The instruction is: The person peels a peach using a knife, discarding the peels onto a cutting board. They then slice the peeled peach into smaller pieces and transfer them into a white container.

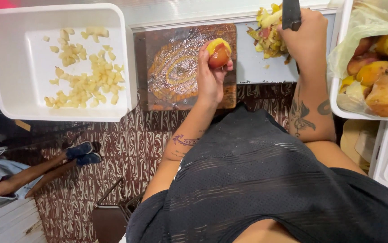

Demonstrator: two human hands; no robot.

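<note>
I am watching the left hand [211,74] gripping a peach [218,53] over the wet brown cutting board [176,67], fingers closed around it. The fruit is showing red skin below and a bare yellow patch on top where the skin is off. The right hand [304,38] is clamped on a dark knife handle [291,14], hovering beside a pile of peelings [268,29]. To the left, a white tray [5,27] is holding pale fruit cubes [83,67]; to the right, whole peaches [378,72] are lying in a lined bin.
</note>
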